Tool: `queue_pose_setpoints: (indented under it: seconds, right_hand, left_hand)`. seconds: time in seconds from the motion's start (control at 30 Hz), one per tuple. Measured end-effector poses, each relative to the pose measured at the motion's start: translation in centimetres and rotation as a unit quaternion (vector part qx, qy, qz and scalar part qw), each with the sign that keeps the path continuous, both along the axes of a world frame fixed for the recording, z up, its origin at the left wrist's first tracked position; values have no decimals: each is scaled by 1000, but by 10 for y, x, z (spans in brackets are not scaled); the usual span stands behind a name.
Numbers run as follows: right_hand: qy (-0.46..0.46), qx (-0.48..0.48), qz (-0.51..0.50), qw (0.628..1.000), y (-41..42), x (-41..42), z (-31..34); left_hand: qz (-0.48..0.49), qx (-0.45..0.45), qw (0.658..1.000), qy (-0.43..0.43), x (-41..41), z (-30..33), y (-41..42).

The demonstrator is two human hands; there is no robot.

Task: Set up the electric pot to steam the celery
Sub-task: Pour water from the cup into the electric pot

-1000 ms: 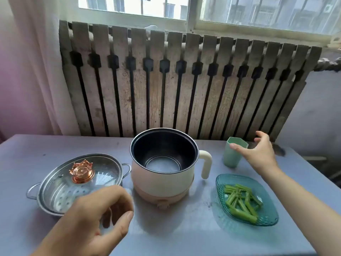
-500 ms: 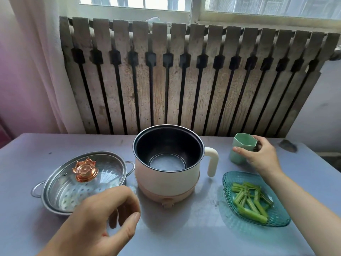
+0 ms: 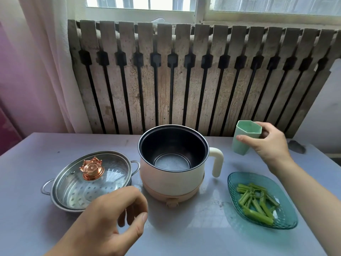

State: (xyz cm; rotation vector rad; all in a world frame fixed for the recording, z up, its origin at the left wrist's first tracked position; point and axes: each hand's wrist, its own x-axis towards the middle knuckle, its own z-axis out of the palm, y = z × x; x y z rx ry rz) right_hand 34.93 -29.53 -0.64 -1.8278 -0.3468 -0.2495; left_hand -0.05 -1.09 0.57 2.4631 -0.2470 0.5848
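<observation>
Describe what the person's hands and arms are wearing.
Nothing shows on either. The left hand and right hand are bare, with no gloves, rings or watch in view. Both forearms are bare too: no sleeve reaches into the picture.

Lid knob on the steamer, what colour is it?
Shiny copper-rose lid knob, seen in the head view.

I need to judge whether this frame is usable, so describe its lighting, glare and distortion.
Head view: daylight from the window behind blows out the panes; glare streaks the glass lid over the steamer basket; the wide lens bows the radiator cover outward; the electric pot, celery and green cup in the right hand stay sharp.
</observation>
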Motion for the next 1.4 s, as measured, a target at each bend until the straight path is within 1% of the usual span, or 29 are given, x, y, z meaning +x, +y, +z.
queue_pose_setpoints:
  seconds: [0.2,0.4,0.7,0.87,1.03,1.4]
  right_hand:
    - [-68,-5,79,995,26,-26,47]
    - [-105,-61,134,984,45,-53,66]
    - [-151,-140,117,972,57,-66,63]
    - [-161,-157,112,968,63,-68,59]
    - [-191,-184,97,959,68,-72,61]
    - [-225,-209,84,948,72,-73,63]
  left_hand:
    - [1,8,1000,14,0,-2,0]
    - [1,9,1000,17,-2,-2,-1]
    - [-4,12,1000,27,-2,-3,-2]
    - [-3,17,999,31,-2,-4,-2]
    - [-5,17,999,33,-2,-4,-2]
    - [-8,17,999,38,-1,-5,-2]
